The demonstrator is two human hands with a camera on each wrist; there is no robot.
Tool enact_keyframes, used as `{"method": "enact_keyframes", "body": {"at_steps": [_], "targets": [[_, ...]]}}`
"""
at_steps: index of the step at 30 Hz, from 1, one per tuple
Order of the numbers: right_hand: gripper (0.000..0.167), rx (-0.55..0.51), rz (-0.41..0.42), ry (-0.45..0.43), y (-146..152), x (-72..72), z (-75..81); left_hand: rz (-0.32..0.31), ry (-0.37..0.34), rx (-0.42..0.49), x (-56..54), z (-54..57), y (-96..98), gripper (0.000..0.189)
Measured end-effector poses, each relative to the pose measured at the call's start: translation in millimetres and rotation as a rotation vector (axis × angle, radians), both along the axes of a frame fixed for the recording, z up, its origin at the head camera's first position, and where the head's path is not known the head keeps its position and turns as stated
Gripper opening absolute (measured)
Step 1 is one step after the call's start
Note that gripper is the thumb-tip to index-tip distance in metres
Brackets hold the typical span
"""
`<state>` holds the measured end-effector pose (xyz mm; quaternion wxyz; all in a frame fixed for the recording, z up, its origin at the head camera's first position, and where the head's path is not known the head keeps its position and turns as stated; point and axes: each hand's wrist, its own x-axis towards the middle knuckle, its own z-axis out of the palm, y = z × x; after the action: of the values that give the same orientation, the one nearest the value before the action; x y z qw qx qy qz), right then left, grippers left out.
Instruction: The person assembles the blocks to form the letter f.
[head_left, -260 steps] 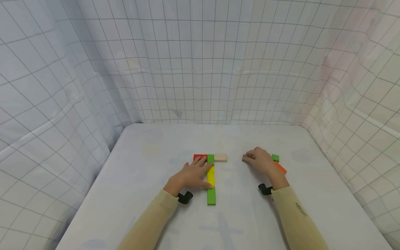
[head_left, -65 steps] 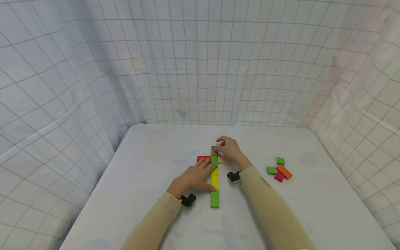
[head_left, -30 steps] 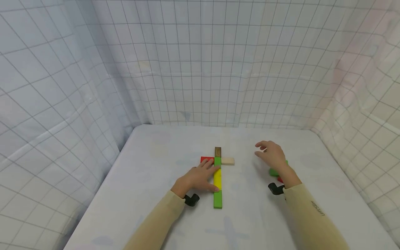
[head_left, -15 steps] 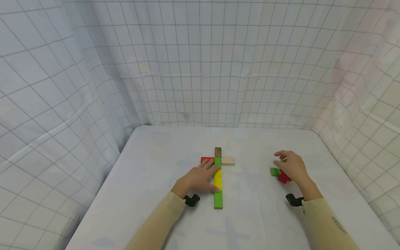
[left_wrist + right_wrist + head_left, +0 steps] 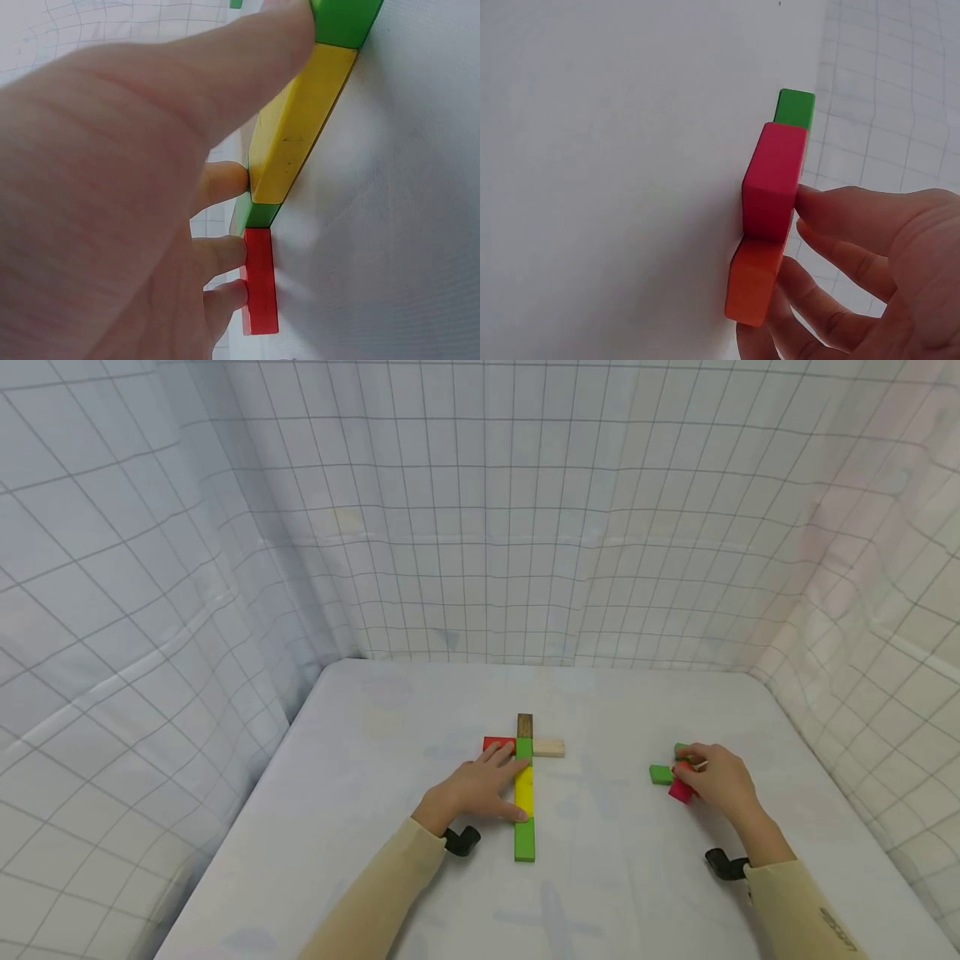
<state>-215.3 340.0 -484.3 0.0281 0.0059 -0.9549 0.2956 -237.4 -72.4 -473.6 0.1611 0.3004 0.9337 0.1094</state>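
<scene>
My left hand (image 5: pixel 480 789) lies spread, thumb and fingertips along a cross of flat wooden blocks. Its upright runs from a brown block (image 5: pixel 525 725) through a green block (image 5: pixel 523 748) and yellow (image 5: pixel 524 793) to another green block (image 5: pixel 524 842). A red block (image 5: pixel 497 742) and a pale wood block (image 5: pixel 550 748) form the arms; fingertips rest on the red one in the left wrist view. To the right, my right hand (image 5: pixel 723 781) pinches an orange block (image 5: pixel 751 281) among loose blocks, thumb right at a pink block (image 5: pixel 774 176). The hand hides most of the orange one overhead.
Two loose green blocks flank the right hand: one square green block (image 5: pixel 661 774) to its left, another green block (image 5: pixel 679 749) behind, partly covered. The white table (image 5: pixel 405 702) meets gridded cloth walls (image 5: pixel 480 527) at the back and sides.
My right hand placed the brown block at the cross's far end, let go, moved back right and came down on the loose blocks. The left hand stayed on the cross.
</scene>
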Motion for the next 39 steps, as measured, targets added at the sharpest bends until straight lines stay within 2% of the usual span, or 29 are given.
{"method": "enact_keyframes", "body": {"at_steps": [11, 25, 31, 39], "targets": [[0.041, 0.079, -0.045, -0.052, 9, 0.2, -5.1, -0.006, 0.005, -0.002, -0.2, 0.3, 1.3, 0.093], [0.052, 0.107, -0.049, -0.08, 6, 1.8, 1.0, -0.003, 0.008, -0.022, -0.8, -3.6, 1.4, 0.094], [0.051, 0.116, -0.03, -0.05, 3, 0.9, 6.4, -0.006, 0.016, -0.031, -0.8, -3.4, 1.4, 0.094], [0.05, 0.111, -0.018, -0.005, -3, -7.6, 9.6, 0.002, 0.0, -0.018, -1.1, -1.5, 0.9, 0.094]]}}
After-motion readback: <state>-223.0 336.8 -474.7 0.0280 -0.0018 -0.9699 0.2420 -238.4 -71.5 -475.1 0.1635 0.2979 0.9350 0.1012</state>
